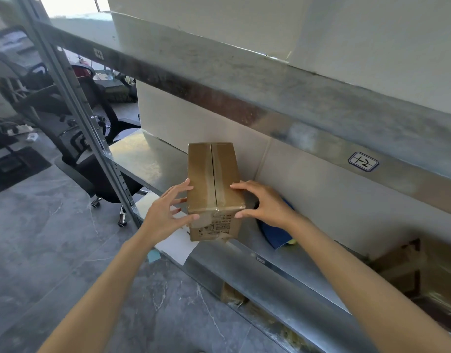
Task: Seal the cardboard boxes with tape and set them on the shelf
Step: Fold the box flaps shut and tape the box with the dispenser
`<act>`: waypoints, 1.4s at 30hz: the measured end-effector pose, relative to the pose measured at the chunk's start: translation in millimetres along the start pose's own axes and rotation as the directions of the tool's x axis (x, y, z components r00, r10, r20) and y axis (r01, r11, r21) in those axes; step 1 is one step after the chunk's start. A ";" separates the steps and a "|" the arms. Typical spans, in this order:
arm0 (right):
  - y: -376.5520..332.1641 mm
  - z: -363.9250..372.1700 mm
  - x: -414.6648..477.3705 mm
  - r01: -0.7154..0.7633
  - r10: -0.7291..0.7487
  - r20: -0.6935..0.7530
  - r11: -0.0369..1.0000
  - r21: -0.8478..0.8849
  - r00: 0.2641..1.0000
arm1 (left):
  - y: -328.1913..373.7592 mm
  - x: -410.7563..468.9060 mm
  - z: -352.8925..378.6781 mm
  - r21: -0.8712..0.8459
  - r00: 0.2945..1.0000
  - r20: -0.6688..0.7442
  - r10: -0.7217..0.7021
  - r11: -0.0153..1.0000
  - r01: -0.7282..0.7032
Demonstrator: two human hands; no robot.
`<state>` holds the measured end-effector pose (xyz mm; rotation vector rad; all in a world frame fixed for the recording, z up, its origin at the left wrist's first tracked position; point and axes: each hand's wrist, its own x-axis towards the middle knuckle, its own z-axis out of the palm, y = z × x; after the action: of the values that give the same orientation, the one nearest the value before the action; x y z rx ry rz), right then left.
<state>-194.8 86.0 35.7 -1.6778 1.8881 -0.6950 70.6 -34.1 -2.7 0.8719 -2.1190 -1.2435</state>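
The box (214,189) is sitting on the shelf (148,154) beneath an upper shelf (270,98), the left hand (165,212) gripping its left side and the right hand (265,205) its right, a cloth (273,233) lying just right of it and a chair (92,149) standing left of the shelves.

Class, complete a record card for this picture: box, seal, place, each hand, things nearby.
box: cardboard box, brown, printed label on near end
seal: clear tape along the top seam
place: near front edge of metal shelf
left hand: holds box's left near corner
right hand: holds box's right near corner
nearby: blue object behind right hand; white sheet beside the box
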 end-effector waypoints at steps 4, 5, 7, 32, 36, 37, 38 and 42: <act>-3.8 -6.9 2.4 -0.011 0.011 0.001 0.998 0.059 1.000 | -3.2 1.5 -5.9 -0.005 0.999 0.049 -0.009 1.000 0.009; -4.4 -6.5 2.3 -0.015 0.016 -0.010 0.997 0.073 1.000 | -2.6 2.6 -5.2 -0.010 0.999 0.044 -0.006 1.000 0.006; -6.2 -4.7 1.7 -0.022 0.024 -0.021 0.997 0.079 0.999 | -1.0 3.0 -2.7 -0.021 1.000 0.023 0.000 1.000 0.000; -4.5 16.4 -21.4 -0.183 0.231 -0.361 0.970 0.162 0.904 | 20.9 5.1 67.8 0.519 0.906 -0.180 0.384 0.819 -0.244; -16.1 32.9 -12.3 -0.228 0.302 -0.429 0.950 0.214 0.851 | 10.1 26.3 39.1 0.484 0.871 -0.123 0.475 0.795 -0.365; -18.7 36.9 -9.6 -0.241 0.318 -0.440 0.944 0.224 0.840 | 8.5 32.9 28.6 0.480 0.862 -0.137 0.489 0.794 -0.374; -21.9 40.9 -6.3 -0.248 0.331 -0.452 0.940 0.234 0.829 | 7.2 40.3 17.4 0.474 0.859 -0.153 0.488 0.799 -0.370; -32.3 52.2 5.4 -0.285 0.392 -0.478 0.916 0.282 0.786 | -3.8 78.1 -19.6 0.493 0.923 -0.087 0.374 0.822 -0.286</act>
<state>-136.5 75.4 19.0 -1.0322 2.3194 -1.2333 34.5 -104.8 11.7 0.7239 -2.3326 -0.4512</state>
